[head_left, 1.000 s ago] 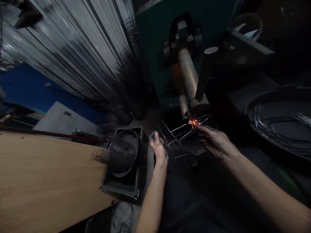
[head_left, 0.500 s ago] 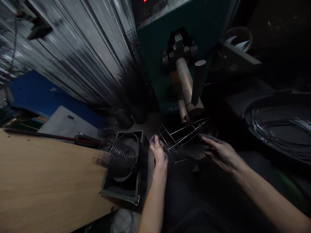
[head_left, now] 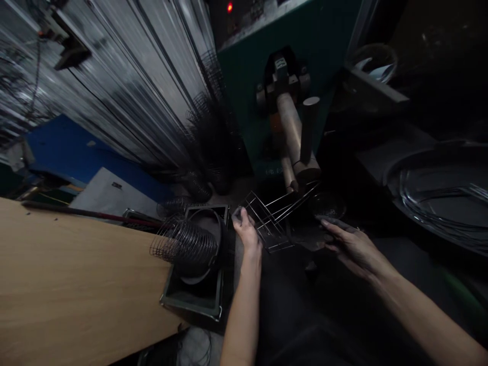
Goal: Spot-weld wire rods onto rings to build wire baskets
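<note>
My left hand [head_left: 247, 231] is closed on the left side of a thin wire frame [head_left: 275, 227], bent from straight metal rods with several crossbars. The frame sits tilted, its far end just below the round metal arms [head_left: 295, 134] of a green machine [head_left: 244, 86]. To the right is my right hand [head_left: 353, 249], its thumb and fingertips drawn together a little apart from the frame. Whether something small is pinched there is too dark to make out.
A coil of wire rings [head_left: 186, 241] lies over a dark round holder on a box [head_left: 190, 302] at left, beside a wooden board [head_left: 87, 284]. A large round tray [head_left: 396, 203] at right holds loose wires. More ring stacks [head_left: 200, 185] stand behind.
The wire frame has shifted slightly left and up with my left hand, so its right end is farther from my right hand. The view has turned a little.
</note>
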Motion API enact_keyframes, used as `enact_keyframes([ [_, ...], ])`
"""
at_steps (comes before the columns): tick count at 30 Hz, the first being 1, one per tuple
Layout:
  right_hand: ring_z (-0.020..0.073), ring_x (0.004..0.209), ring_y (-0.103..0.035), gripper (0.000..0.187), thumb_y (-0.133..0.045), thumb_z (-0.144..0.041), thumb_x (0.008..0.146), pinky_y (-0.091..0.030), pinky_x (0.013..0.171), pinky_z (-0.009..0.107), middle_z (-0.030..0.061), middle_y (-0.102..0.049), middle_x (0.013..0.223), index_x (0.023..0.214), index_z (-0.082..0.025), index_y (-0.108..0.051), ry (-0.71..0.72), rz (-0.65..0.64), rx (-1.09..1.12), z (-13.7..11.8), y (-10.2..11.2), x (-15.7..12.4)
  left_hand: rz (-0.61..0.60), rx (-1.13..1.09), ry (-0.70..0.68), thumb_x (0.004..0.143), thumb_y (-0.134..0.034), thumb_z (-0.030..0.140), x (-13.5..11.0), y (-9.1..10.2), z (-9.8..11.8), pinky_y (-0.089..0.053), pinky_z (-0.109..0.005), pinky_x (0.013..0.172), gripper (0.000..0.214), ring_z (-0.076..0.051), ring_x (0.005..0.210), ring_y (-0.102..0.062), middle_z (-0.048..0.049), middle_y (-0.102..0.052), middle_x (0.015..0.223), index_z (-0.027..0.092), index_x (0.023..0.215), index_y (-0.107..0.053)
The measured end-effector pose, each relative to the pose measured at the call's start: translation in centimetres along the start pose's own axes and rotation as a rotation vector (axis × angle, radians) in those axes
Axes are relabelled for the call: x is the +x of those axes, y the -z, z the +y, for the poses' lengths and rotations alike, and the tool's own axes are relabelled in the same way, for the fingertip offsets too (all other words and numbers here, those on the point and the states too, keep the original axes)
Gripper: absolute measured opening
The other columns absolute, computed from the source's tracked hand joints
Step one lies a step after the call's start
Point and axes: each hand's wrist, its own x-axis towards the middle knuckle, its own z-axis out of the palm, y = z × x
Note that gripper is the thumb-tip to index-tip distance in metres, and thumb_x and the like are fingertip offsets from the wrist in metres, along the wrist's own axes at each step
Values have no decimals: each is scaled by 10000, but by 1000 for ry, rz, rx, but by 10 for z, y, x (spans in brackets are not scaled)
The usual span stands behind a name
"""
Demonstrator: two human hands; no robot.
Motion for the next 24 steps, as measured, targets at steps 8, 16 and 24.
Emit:
enact_keyframes([
  [8, 51, 497, -446, 285, -846, -219, 520, -353, 363, 111, -16, -558, 636, 780, -185, -735, -87, 7, 71, -2, -4, 1, -17, 7, 21, 692, -718, 506, 13, 1, -10, -219, -172, 442, 440, -28, 420, -271, 124, -324, 520, 177, 886, -500],
  [16, 148, 629, -586, 318, -755, -477, 686, -493, 537, 230, 36, -659, 736, 838, -198, -736, 258, -244, -500, 0, -21, -38, -28, 35, 23, 748, -677, 490, 8, 2, -8, -212, -175, 446, 390, -32, 421, -280, 118, -322, 539, 184, 919, -506],
  [24, 262, 954, -632, 141, -624, -341, 804, -469, 922, 385, 40, -712, 917, 778, -248, -725, 553, -219, -1092, -30, -27, -4, -245, 266, -94, 687, -769, 343, -74, 66, -36, -445, -280, 680, 350, -126, 596, -525, 23, -564, 632, 220, 982, -626],
])
